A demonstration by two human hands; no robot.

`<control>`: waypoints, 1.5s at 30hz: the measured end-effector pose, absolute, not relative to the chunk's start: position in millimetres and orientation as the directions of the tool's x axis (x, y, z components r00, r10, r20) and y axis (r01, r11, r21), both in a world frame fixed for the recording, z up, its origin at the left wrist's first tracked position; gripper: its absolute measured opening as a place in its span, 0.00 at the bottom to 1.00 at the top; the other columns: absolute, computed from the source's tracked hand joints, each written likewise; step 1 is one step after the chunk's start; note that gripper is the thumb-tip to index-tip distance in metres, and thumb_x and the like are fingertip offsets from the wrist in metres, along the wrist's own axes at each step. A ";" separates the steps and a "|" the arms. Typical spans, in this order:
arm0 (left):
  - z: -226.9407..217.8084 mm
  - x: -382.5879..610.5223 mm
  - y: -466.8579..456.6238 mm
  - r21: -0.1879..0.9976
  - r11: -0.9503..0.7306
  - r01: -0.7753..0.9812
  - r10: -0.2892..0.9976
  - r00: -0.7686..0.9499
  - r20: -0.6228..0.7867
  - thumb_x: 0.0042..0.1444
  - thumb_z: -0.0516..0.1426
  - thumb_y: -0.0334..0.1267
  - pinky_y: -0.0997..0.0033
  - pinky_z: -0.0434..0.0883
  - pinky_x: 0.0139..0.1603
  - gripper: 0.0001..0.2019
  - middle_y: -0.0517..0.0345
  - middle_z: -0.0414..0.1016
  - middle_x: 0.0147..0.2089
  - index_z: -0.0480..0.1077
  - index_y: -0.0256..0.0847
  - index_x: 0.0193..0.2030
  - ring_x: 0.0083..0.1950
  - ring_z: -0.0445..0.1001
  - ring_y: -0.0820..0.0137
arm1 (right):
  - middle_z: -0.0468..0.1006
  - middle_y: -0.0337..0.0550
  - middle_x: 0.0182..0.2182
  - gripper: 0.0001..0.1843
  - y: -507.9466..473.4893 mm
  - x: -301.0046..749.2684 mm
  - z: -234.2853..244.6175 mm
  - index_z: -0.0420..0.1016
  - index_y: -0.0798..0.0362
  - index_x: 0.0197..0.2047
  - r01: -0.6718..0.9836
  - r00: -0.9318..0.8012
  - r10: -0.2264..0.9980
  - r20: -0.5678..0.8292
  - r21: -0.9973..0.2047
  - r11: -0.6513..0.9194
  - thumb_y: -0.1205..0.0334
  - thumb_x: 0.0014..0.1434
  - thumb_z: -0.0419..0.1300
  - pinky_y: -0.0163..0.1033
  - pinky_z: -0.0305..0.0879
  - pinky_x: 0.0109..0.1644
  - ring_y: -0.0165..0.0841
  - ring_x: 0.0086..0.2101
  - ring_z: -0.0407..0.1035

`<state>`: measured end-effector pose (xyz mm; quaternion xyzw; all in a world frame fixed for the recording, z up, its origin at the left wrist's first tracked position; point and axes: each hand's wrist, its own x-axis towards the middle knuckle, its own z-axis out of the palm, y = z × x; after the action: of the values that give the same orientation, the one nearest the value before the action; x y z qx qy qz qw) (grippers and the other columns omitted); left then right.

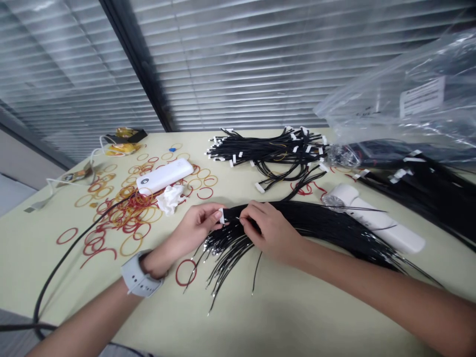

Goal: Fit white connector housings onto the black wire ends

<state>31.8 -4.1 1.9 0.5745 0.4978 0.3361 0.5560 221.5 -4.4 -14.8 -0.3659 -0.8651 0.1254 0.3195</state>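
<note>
The pale counter (290, 322) runs beneath both forearms, its near edge passing below the left wrist and its grey watch (140, 274). A wide stretch of counter lies between that edge and the wire tips. The left hand (195, 230) pinches a white connector (222, 216) between thumb and fingers. Just beside it, the right hand (269, 233) presses its fingertips together on black wires (320, 223), which fan rightward over a white tube (386, 223). Left lie rubber bands (126, 213), crumpled tissue (170, 199) and a white power bank (164, 176). Farther back sit a bunch of connector-tipped wires (267, 148) and a plastic bag (401, 94), with window blinds (238, 64) beyond the far edge.
</note>
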 end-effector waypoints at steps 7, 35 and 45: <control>2.2 31.7 -5.2 0.970 0.120 0.210 0.943 0.280 -0.177 0.55 0.54 0.40 0.77 0.70 0.38 0.10 0.58 0.70 0.35 0.70 0.37 0.40 0.36 0.69 0.74 | 0.68 0.39 0.28 0.06 -6.7 218.9 -9.2 0.63 0.56 0.29 0.508 -0.470 0.789 0.396 -0.610 0.609 0.69 0.56 0.49 0.34 0.54 0.36 0.27 0.30 0.59; 4.2 33.2 -8.7 0.971 0.184 0.151 0.941 0.258 -0.219 0.53 0.56 0.42 0.74 0.69 0.43 0.11 0.57 0.71 0.38 0.70 0.37 0.40 0.40 0.70 0.72 | 0.68 0.41 0.28 0.06 -8.0 215.4 -11.4 0.62 0.56 0.29 0.561 -0.490 0.751 0.442 -0.499 0.660 0.72 0.55 0.47 0.35 0.53 0.34 0.29 0.29 0.58; 6.1 34.4 -11.1 0.963 0.103 0.249 0.941 0.289 -0.176 0.56 0.53 0.42 0.73 0.70 0.43 0.12 0.55 0.70 0.43 0.69 0.37 0.42 0.43 0.69 0.70 | 0.69 0.39 0.29 0.05 -7.8 213.3 -11.1 0.63 0.56 0.30 0.566 -0.480 0.783 0.396 -0.542 0.621 0.68 0.57 0.49 0.36 0.52 0.37 0.28 0.31 0.60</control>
<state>34.4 -11.1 6.1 0.5897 0.5045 0.3174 0.5449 213.3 -7.8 -11.1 -0.4002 -0.8429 0.1712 0.3163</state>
